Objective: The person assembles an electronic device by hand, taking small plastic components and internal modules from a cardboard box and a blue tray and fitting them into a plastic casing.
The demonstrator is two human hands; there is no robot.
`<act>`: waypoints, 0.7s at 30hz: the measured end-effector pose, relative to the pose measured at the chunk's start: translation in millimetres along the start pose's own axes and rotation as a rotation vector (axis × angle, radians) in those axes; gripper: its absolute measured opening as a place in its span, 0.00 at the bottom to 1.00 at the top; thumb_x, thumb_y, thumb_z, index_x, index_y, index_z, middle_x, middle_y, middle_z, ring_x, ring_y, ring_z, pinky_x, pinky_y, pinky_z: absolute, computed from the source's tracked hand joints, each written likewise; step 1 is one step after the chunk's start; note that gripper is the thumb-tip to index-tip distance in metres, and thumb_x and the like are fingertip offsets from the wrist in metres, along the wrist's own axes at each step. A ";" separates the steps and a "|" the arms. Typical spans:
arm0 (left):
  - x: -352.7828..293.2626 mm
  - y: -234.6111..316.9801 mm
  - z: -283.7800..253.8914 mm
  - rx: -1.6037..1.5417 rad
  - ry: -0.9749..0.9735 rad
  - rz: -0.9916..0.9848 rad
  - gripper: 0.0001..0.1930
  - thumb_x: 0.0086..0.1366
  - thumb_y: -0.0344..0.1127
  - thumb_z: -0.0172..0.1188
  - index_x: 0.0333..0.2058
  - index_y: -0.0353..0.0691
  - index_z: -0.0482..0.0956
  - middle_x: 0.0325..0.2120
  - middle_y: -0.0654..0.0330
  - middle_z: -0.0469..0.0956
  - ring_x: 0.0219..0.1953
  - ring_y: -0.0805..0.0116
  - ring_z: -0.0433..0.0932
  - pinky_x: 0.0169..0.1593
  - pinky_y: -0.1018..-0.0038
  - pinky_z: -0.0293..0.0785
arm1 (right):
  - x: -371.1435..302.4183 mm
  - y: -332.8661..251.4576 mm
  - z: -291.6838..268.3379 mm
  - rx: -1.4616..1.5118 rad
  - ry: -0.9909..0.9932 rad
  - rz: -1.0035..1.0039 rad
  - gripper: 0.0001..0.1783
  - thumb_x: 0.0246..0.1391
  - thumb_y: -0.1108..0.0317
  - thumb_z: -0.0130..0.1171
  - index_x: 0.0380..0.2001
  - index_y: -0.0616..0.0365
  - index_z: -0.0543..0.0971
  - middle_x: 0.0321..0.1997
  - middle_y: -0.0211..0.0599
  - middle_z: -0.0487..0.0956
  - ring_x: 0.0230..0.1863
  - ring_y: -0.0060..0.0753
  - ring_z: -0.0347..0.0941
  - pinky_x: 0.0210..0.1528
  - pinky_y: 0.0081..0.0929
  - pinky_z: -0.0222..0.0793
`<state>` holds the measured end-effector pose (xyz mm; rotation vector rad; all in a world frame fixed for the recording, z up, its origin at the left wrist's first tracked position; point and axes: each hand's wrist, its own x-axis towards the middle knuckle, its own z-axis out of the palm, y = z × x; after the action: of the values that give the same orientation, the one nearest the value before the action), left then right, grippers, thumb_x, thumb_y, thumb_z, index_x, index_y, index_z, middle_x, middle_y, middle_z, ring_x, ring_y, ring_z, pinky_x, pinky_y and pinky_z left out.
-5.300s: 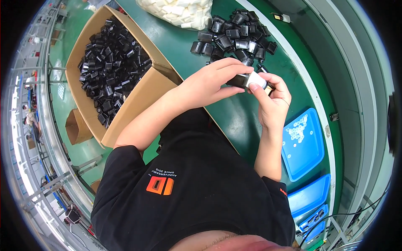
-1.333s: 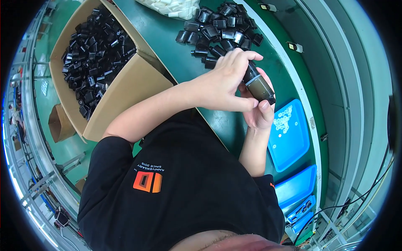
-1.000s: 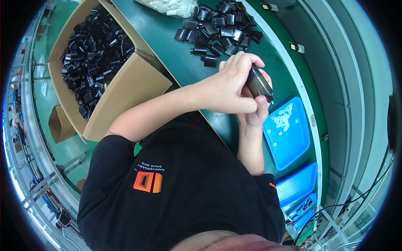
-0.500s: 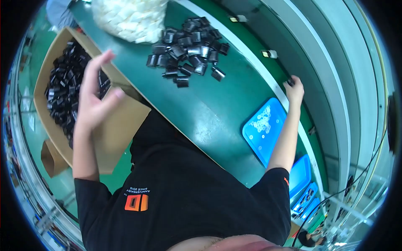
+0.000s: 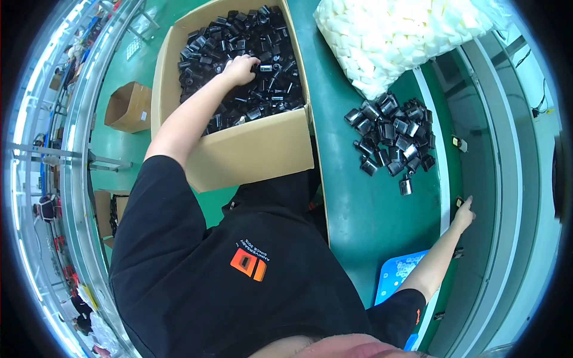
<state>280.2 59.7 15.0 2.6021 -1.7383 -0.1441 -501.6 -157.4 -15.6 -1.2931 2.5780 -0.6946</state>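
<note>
From where I stand, the person works with both arms spread wide apart, one at each side of the green table (image 5: 361, 221). The left hand (image 5: 240, 70) is inside the large cardboard box (image 5: 256, 152), lowered onto the black parts (image 5: 277, 89) that fill it; the fingers are bent downward, and a dark part shows at the fingertips. Whether those fingers are clamped on that part or only touch it, I cannot tell. The left forearm passes over the near side of the box. The right hand (image 5: 465, 216) is beyond the table's white edge, above the green strip (image 5: 455, 173). Its fingers extend away from the body, next to a small dark-and-pale piece (image 5: 459, 202); contact is likely too small to confirm, and whether the fingers are closed on it cannot be told. A similar piece (image 5: 459, 144) lies farther along the same strip. On the table, between the two arms, is a heap of black parts (image 5: 395, 132), with one loose part (image 5: 406, 186) at its near end, stem toward the heap. A clear bag of white pieces (image 5: 406, 39) lies just behind the heap. The blue tray (image 5: 385, 292), bearing small white rings (image 5: 407, 267), sits at the near right, partly covered by the right arm.
</note>
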 end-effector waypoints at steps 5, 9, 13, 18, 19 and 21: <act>-9.5 -25.4 4.8 0.242 0.028 -0.073 0.23 0.55 0.28 0.61 0.51 0.51 0.78 0.50 0.56 0.73 0.57 0.55 0.71 0.57 0.56 0.70 | 15.4 -7.1 31.8 0.037 -0.008 -0.026 0.47 0.52 0.43 0.63 0.60 0.74 0.64 0.60 0.58 0.73 0.60 0.56 0.72 0.60 0.46 0.67; -10.9 -49.0 4.8 0.209 0.022 0.088 0.22 0.53 0.31 0.66 0.50 0.49 0.78 0.47 0.58 0.74 0.54 0.53 0.73 0.55 0.60 0.72 | 25.3 3.3 41.5 0.402 0.185 -0.144 0.31 0.50 0.60 0.69 0.52 0.71 0.75 0.50 0.50 0.80 0.48 0.46 0.79 0.50 0.37 0.75; -14.3 -45.6 -0.2 0.147 0.072 0.183 0.19 0.53 0.34 0.69 0.45 0.44 0.78 0.49 0.57 0.77 0.54 0.51 0.74 0.55 0.60 0.73 | -22.7 -28.1 -2.1 0.845 -0.034 -0.337 0.20 0.56 0.72 0.64 0.51 0.68 0.76 0.43 0.39 0.79 0.37 0.24 0.75 0.37 0.19 0.70; -37.0 -31.6 -19.5 -0.487 0.061 0.142 0.19 0.59 0.34 0.68 0.50 0.42 0.76 0.50 0.57 0.78 0.54 0.58 0.77 0.56 0.64 0.73 | -158.0 -78.5 -76.6 1.524 -0.512 -0.209 0.23 0.63 0.74 0.55 0.60 0.64 0.68 0.48 0.42 0.78 0.43 0.31 0.76 0.42 0.28 0.76; -46.4 -18.5 -28.3 -0.742 0.130 0.141 0.19 0.62 0.34 0.66 0.51 0.42 0.76 0.50 0.57 0.78 0.53 0.61 0.77 0.56 0.66 0.73 | -184.9 -82.0 -89.3 1.520 -0.551 -0.164 0.23 0.64 0.74 0.53 0.60 0.64 0.66 0.51 0.48 0.77 0.43 0.35 0.77 0.45 0.32 0.78; -67.0 26.2 -57.6 -0.823 0.166 0.166 0.19 0.64 0.27 0.63 0.53 0.41 0.75 0.47 0.58 0.78 0.52 0.69 0.77 0.55 0.71 0.73 | -204.8 -59.9 -91.4 1.637 -0.808 -0.187 0.22 0.62 0.73 0.54 0.58 0.65 0.68 0.54 0.51 0.75 0.44 0.37 0.77 0.45 0.33 0.78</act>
<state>235.2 109.0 78.7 1.8173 -1.4096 -0.5000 -366.9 4.1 82.7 -0.8051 0.6714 -1.3895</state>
